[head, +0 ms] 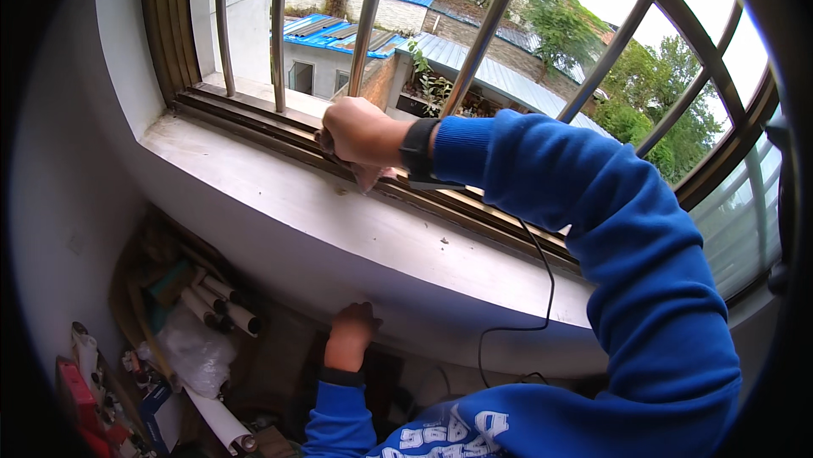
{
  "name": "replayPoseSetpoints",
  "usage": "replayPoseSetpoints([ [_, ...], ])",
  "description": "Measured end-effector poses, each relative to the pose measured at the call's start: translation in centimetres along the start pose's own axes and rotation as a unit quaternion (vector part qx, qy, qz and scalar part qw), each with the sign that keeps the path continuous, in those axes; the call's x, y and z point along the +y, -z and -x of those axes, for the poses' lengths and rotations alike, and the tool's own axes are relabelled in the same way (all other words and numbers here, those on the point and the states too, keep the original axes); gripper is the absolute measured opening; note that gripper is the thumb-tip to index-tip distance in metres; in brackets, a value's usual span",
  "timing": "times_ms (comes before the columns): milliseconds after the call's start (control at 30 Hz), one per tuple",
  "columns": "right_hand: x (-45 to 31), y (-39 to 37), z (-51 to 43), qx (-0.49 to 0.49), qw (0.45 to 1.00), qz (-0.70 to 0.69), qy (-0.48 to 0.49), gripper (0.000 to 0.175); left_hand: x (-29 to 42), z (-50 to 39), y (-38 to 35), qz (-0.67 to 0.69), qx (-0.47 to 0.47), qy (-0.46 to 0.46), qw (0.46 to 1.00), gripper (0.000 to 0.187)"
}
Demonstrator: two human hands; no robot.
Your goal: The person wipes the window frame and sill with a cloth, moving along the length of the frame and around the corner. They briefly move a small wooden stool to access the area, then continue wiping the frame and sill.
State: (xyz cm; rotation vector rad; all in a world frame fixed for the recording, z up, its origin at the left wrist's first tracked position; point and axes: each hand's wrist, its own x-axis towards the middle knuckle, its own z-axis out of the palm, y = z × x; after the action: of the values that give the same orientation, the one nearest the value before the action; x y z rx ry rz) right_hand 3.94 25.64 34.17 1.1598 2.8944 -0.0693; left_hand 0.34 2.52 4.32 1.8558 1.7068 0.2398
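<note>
My right hand (356,131) is curled around a crumpled, dirty cloth (368,175), whose pinkish corner hangs below the fist. Hand and cloth are at the dark metal track of the sliding window (279,140), close to the foot of one vertical metal bar (368,26). Below the track runs a white windowsill (298,204) with small bits of debris and stains. My left hand (356,321) is low down, in shadow, by the wall under the sill. Its fingers look bent, and whether they touch the wall or hold anything is hard to see.
A black cable (551,286) hangs over the sill's edge. Cardboard-like rolls (216,302), clear plastic wrapping (197,350), a white roll (219,417) and a red case (79,394) crowd the lower left. At the right is a glass pane (740,210). Metal bars span the window opening.
</note>
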Motion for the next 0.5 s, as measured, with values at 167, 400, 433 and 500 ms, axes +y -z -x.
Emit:
replayPoseSetpoints([
  [167,-2.6,-0.9,-7.2,0.015,1.0,-0.014,-0.014,0.014,-0.7,0.7,0.8,-0.008,-0.042,0.028,0.999,0.045],
  [400,-5.6,2.9,-11.0,0.033,0.993,0.094,0.066,0.022,-0.6,1.5,1.5,0.015,-0.025,0.017,0.999,0.046],
  [433,-5.2,4.2,-10.7,0.016,0.985,0.149,0.081,0.025,-0.5,1.4,1.3,0.021,-0.028,0.019,0.999,0.047],
  [500,-4.3,5.0,-8.4,0.274,0.958,-0.008,0.084,0.04,-0.3,1.0,0.9,0.029,-0.035,0.014,0.999,0.047],
])
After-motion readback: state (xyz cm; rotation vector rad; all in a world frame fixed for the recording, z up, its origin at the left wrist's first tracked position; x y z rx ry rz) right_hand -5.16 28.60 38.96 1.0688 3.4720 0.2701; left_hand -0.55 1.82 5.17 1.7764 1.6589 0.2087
